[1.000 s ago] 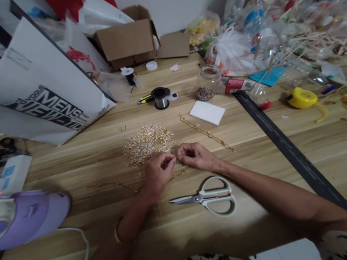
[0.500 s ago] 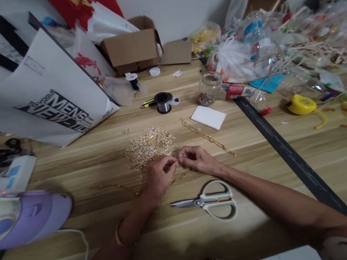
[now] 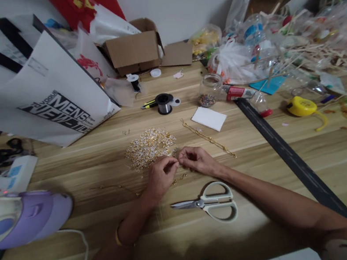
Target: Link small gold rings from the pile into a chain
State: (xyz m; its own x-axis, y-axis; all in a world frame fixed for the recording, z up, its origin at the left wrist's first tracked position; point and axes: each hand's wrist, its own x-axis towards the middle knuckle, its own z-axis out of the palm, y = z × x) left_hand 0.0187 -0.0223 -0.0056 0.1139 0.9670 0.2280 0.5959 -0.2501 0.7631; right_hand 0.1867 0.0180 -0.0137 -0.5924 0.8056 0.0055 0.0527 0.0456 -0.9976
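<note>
My left hand (image 3: 162,177) and my right hand (image 3: 197,160) meet fingertip to fingertip, both pinched closed. Whatever lies between the fingers is too small to make out. Just beyond them spreads a pile of gold and clear beaded pieces (image 3: 149,146). A thin gold chain (image 3: 116,186) runs along the table and passes partly under my left hand. To the right of the pile lies another gold chain (image 3: 208,137), doubled over. White-handled scissors (image 3: 203,204) rest closed on the table, nearer to me than my hands, blades pointing left.
Past the pile stand a wire spool (image 3: 164,104), a bead jar (image 3: 207,90) and a white pad (image 3: 209,118). A paper bag (image 3: 42,90) and a purple-white appliance (image 3: 31,218) occupy the left. Plastic bottles, sticks and a yellow tape measure (image 3: 302,106) crowd the right.
My hands keep their fingertips together in almost the same place. The whole view has shifted very slightly; no object has visibly moved on the table.
</note>
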